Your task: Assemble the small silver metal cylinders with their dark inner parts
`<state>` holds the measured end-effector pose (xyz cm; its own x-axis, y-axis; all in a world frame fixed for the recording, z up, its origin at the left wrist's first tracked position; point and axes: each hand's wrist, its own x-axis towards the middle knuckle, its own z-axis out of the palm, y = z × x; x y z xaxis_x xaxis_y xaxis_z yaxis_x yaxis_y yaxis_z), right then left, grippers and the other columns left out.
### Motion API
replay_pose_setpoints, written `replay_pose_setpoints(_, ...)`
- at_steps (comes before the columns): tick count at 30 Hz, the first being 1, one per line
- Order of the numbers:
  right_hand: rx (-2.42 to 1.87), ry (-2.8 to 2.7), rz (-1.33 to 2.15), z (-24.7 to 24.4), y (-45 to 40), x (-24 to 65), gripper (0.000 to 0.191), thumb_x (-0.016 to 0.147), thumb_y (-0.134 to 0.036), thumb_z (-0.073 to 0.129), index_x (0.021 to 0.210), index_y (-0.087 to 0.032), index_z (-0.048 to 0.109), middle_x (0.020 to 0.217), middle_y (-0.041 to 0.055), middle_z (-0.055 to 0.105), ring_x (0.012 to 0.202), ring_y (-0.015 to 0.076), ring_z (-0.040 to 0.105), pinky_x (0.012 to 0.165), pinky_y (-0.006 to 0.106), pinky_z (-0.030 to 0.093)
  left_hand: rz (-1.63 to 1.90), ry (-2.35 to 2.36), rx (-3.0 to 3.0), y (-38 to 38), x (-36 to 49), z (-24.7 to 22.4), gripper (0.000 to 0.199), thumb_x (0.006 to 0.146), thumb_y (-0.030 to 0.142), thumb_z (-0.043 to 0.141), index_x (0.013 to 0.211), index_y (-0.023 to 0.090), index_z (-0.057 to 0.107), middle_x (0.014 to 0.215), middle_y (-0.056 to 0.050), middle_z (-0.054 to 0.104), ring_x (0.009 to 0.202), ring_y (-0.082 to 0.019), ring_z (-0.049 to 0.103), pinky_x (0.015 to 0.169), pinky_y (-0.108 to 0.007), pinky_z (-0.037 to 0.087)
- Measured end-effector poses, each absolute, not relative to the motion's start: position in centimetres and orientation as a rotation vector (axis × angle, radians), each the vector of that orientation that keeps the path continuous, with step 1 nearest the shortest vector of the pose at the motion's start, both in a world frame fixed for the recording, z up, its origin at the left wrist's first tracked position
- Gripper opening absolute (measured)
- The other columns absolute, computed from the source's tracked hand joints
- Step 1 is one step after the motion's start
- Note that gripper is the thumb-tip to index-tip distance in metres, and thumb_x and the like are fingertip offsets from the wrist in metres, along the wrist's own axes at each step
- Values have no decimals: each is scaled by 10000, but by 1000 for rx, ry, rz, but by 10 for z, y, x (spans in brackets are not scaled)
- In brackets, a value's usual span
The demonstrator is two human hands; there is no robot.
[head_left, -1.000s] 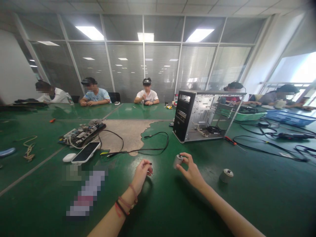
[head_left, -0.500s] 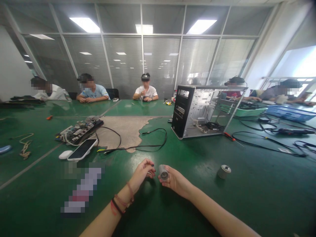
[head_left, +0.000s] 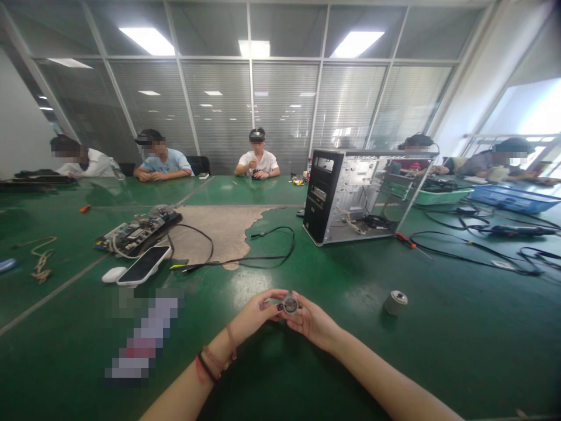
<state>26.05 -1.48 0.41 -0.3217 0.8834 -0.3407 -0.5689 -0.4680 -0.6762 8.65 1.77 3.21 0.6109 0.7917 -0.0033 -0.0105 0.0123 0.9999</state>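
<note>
Metal cyl. [head_left: 290, 304], 1 pc: low ctr., between both hands, round end turned my way, prob. for a look at it. R hand [head_left: 316, 325]: fingers closed on cyl., forearm slanting in. L hand [head_left: 259, 310]: bent inward, fingertips at cyl.; whether gripping, I can't tell. Dark bit [head_left: 279, 307], L thumb: too blurred to ID. 2nd cyl. [head_left: 397, 303]: upright, R. PC case [head_left: 323, 202]: upright, beyond.

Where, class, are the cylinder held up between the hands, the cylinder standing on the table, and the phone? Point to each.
Held cylinder [head_left: 290, 304]: head view, on the end facing the camera.
Standing cylinder [head_left: 395, 304]: head view, on its side wall.
Phone [head_left: 144, 265]: head view, on its dark screen.
</note>
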Motion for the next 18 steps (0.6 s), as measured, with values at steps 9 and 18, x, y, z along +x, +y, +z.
replay_pose_setpoints(9, -889, -629, 1897, 3, -13, 261, 367, 847, -403, 546, 1046, -96, 581, 836, 103, 714, 725, 141, 693, 668, 228, 513, 721, 727, 1410, 20, 88, 27, 415, 712, 323, 682, 1094, 177, 612, 1059, -97, 625, 820, -166, 618, 681, -229, 483)
replay_pose_setpoints(18, -905, -655, 1887, 2, -12, 261, 379, 856, -456, 504, 1012, -113, 547, 826, 122, 714, 756, 174, 696, 683, 262, 504, 769, 702, 1438, 22, 87, 24, 375, 707, 302, 687, 1051, 167, 624, 1000, -87, 634, 822, -172, 615, 709, -245, 484)
